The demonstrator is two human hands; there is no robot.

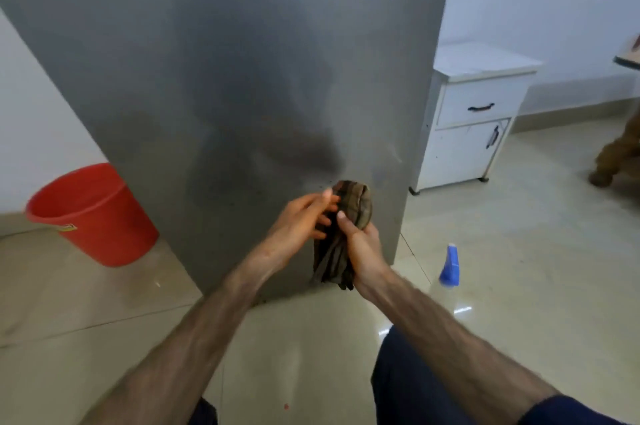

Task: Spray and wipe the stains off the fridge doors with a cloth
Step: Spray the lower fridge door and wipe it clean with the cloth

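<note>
The right hand (363,244) grips a brown striped cloth (341,234) — its thumb is pressed on the front and its fingers curl behind. The left hand (301,223) has its fingers out straight and loose, touching the left side of the cloth. The cloth is bunched up and held low in front of the grey fridge door (225,78), near its bottom right corner. Small dark spots dot the door by the cloth. A blue spray bottle (450,267) stands on the shiny tile floor (519,268) just to the right. A red bucket (93,213) sits on the left — a white cabinet (474,119) stands behind on the right.
</note>
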